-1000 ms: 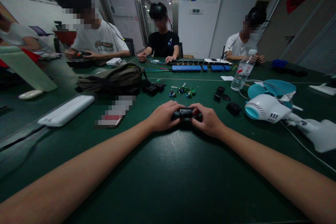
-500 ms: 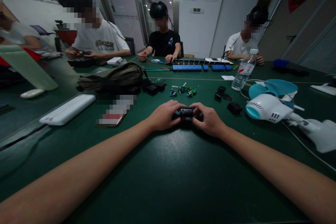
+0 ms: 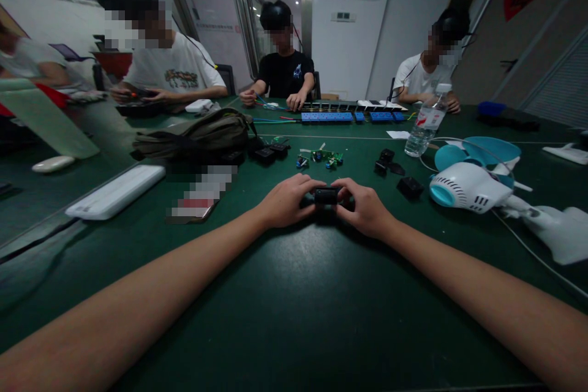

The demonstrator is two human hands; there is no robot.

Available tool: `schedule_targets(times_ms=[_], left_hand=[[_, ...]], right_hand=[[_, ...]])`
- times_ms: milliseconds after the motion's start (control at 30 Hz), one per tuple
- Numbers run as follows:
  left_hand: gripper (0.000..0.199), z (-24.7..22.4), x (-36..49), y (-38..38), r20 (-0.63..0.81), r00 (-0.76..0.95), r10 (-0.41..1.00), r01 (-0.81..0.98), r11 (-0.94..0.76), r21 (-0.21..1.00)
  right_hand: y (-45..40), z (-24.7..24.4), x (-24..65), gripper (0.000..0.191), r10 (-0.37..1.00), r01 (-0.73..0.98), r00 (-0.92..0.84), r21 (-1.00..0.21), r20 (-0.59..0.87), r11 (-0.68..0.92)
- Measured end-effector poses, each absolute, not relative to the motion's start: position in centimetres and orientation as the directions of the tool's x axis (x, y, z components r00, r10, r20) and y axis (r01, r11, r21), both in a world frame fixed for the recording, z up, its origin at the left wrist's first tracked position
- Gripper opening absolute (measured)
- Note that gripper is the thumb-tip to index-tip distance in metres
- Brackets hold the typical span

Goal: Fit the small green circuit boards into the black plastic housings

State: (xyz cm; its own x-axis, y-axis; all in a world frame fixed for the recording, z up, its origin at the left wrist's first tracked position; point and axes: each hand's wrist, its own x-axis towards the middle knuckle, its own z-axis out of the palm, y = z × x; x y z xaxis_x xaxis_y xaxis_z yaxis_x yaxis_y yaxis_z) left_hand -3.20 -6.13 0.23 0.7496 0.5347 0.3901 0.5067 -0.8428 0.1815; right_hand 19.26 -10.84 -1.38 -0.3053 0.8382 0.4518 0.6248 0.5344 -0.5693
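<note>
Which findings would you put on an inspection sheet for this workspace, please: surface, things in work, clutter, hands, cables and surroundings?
Surface: dark green tabletop, faint glare between the forearms.
Things in work: small black block in hand; green circuit boards beyond it, loose black pieces to their right.
Clutter: bag, white slab, water bottle, white-and-teal fan.
Hands: left hand and right hand grip the block's opposite ends.
Cables: black cable at the slab; white cord by the fan.
Surroundings: people seated across the table; blue strips before one.
</note>
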Motion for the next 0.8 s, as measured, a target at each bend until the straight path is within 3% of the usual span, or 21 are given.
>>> schedule_targets(times_ms=[800], left_hand=[[0.037,0.24,-3.23,-6.15,0.382,0.746,0.545,0.514,-0.836,0.191]], right_hand=[[-11.0,-1.19,19.21,0.036,0.846,0.637,-0.311,-0.566,0.433,0.524]])
